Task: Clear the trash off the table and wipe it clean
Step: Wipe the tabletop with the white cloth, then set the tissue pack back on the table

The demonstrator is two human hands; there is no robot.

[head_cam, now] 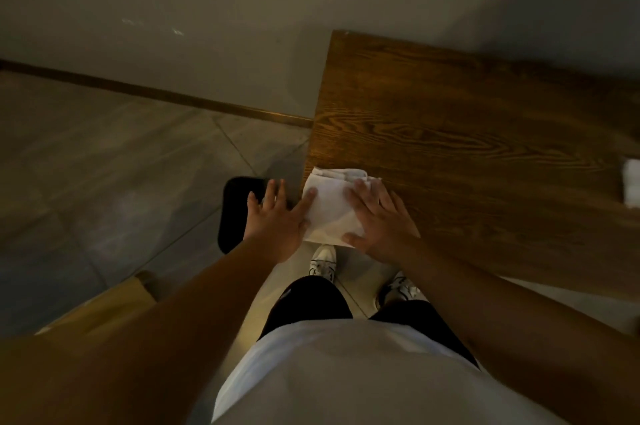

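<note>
We see a folded white cloth [330, 208] lying on the near left corner of the wooden table [467, 134]. The right hand [379, 222] presses flat on it, fingers spread, gripping nothing. The left hand [277, 217] is open too, one fingertip touching the cloth's edge. Beneath it stands a black bin [235, 213]; its contents are too dark to tell.

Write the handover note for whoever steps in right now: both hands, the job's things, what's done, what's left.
Right hand: flat and open on the white cloth, pressing it on the table at its near left corner.
Left hand: open, fingers spread, only the fingertips touching the cloth's left edge, the rest past the table edge.
Dark bin on the floor, just left of that corner.
Done: visible tabletop is mostly bare.
Left: a white item sits at the right edge of view, identity unclear; check it, then go on wiping.
</note>
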